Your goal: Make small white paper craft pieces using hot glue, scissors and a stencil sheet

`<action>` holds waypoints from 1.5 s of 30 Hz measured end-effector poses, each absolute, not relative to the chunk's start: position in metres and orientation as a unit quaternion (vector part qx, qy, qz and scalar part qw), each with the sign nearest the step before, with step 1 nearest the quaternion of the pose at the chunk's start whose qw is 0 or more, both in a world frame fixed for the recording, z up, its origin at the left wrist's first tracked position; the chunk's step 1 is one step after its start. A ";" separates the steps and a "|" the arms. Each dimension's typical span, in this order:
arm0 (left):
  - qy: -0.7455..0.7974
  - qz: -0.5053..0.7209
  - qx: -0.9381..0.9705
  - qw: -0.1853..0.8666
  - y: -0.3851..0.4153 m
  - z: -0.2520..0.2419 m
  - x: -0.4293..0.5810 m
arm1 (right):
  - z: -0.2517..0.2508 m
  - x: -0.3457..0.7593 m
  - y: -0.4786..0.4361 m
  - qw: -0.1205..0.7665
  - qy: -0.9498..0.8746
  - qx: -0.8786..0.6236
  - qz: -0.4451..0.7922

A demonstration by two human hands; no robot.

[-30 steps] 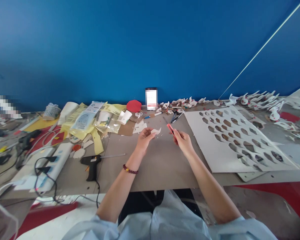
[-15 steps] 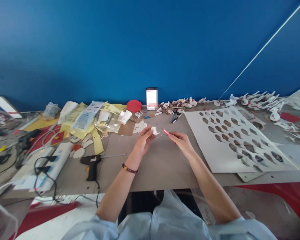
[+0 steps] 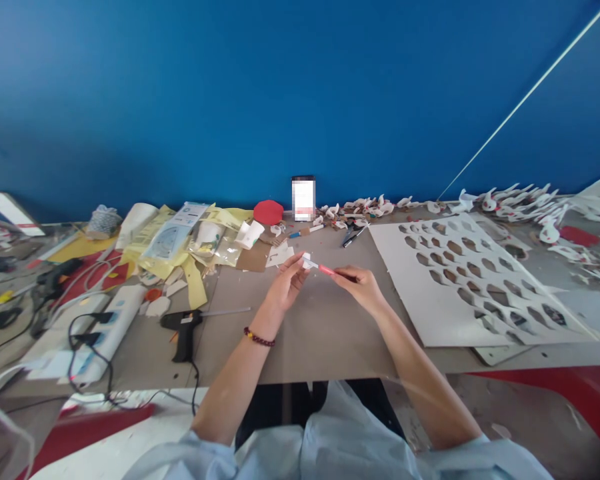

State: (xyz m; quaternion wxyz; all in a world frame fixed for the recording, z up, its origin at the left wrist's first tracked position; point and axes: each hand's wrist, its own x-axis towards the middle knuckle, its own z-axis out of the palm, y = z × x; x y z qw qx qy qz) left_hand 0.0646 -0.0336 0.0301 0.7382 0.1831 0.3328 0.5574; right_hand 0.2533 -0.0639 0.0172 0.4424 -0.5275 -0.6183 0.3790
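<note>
My left hand (image 3: 286,283) pinches a small white cut-out piece (image 3: 307,261) between thumb and fingertips, above the middle of the table. My right hand (image 3: 359,285) grips a slim red tool (image 3: 326,269) with a pale, narrow front end. That front end points left and meets or overlaps the white piece; whether it is a blade or a pen tip I cannot tell. Both hands are close together, the fingers partly hiding what they hold.
To the right lies a white sheet (image 3: 405,280) full of cut-out holes. A black glue gun (image 3: 184,333) rests at left, near a white power strip (image 3: 113,333). Yellow packets, a red disc (image 3: 268,212), a phone (image 3: 303,199) and several white bird shapes (image 3: 523,203) line the back.
My right hand has brought the red tool left to the white piece, and its pale front end now shows. My left hand has barely moved.
</note>
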 end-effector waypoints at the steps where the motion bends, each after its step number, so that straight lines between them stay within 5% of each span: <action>1: 0.334 0.559 0.178 0.738 -0.033 0.030 0.064 | 0.017 0.253 -0.064 0.441 -0.620 -0.529 0.375; 45: 0.331 0.553 0.191 0.740 -0.035 0.031 0.065 | 0.018 0.252 -0.065 0.438 -0.633 -0.537 0.344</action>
